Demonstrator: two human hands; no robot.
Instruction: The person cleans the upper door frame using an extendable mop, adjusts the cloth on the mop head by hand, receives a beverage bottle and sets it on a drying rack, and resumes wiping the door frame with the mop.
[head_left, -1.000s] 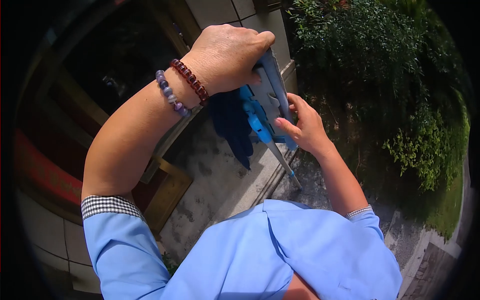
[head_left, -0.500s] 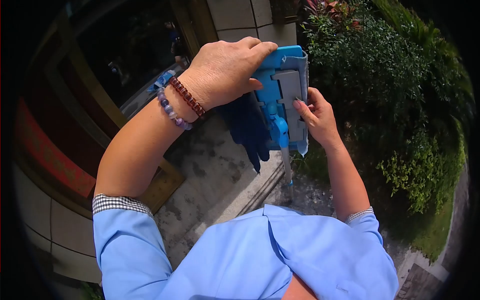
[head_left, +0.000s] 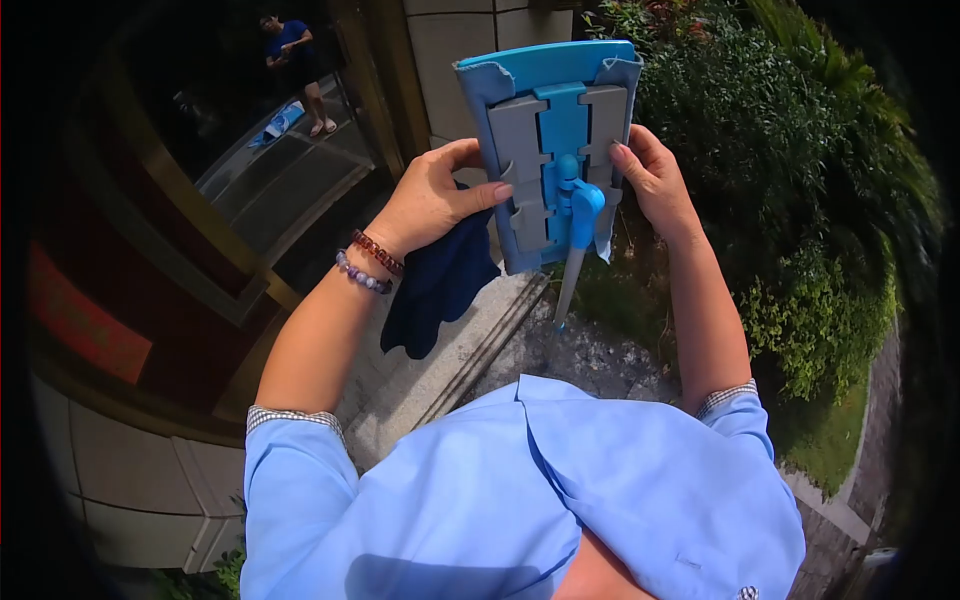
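In the head view a flat mop head [head_left: 562,88] is held up with its handle side facing me. It has a blue plate, grey clip flaps and a grey-blue cloth folded over its edges. My left hand [head_left: 430,198] grips the left edge, thumb in front and fingers behind. Closed on the right edge, my right hand [head_left: 655,180] presses its thumb by the grey flap. The mop handle [head_left: 571,285] runs down from the blue swivel joint toward the ground. A dark navy, cloth-like piece [head_left: 437,285] shows below my left hand; whether that hand holds it is unclear.
Dark glass panels [head_left: 300,170] in a brown frame are on the left, with a person in blue [head_left: 290,45] visible there. Leafy bushes [head_left: 770,170] grow on the right. Below lies a stone step edge [head_left: 485,340].
My left hand has moved from the top of the mop head down to its left edge. The mop head has turned more toward me and risen in view.
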